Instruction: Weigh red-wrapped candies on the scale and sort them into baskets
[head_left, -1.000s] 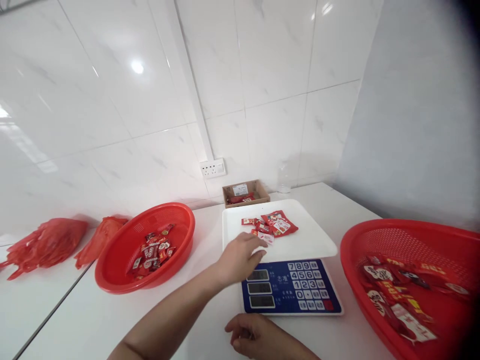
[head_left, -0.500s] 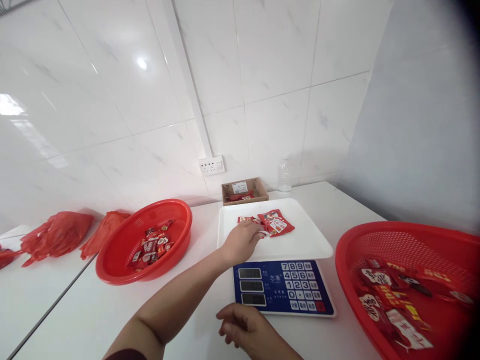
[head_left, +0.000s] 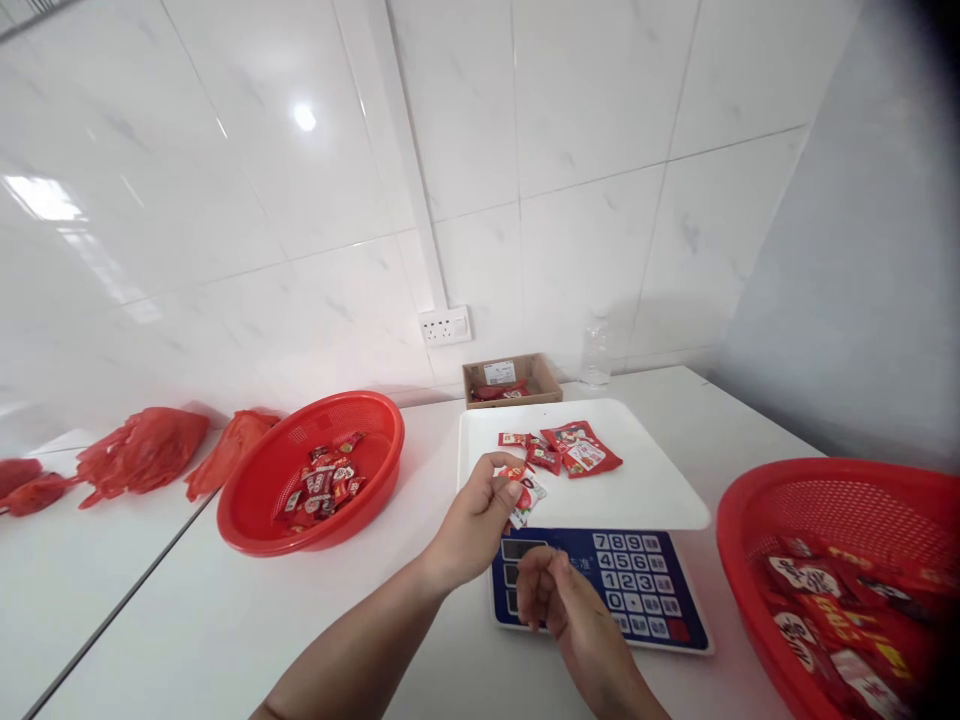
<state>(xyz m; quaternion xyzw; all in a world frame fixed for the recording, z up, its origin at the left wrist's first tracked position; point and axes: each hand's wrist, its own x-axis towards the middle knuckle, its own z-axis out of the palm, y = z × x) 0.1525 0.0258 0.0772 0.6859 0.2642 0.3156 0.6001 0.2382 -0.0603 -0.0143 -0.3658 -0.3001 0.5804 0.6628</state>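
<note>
My left hand (head_left: 480, 515) is closed on a small red and white snack packet (head_left: 527, 495), pinched between thumb and fingers above the front edge of the scale's white tray (head_left: 660, 500). Just below it, over the blue keypad of the weighing scale (head_left: 652, 580), hovers my right hand (head_left: 574, 610), its fingers loosely bent and apart with nothing seen in them. On the tray lie a larger red packet (head_left: 583, 448) and small red packets (head_left: 544, 457) beside it. Part of the scale's display is hidden behind my right hand.
A red plastic basket (head_left: 247, 525) with several small packets stands at the left, another red basket (head_left: 750, 560) at the right. Behind the scale are a cardboard box (head_left: 517, 402) and a clear bottle (head_left: 597, 352). Red plastic bags (head_left: 154, 450) lie at the far left.
My left hand has lifted a packet off the tray and drawn it back toward me. My right hand has risen over the scale's keypad, closer to the left. The view has shifted slightly.
</note>
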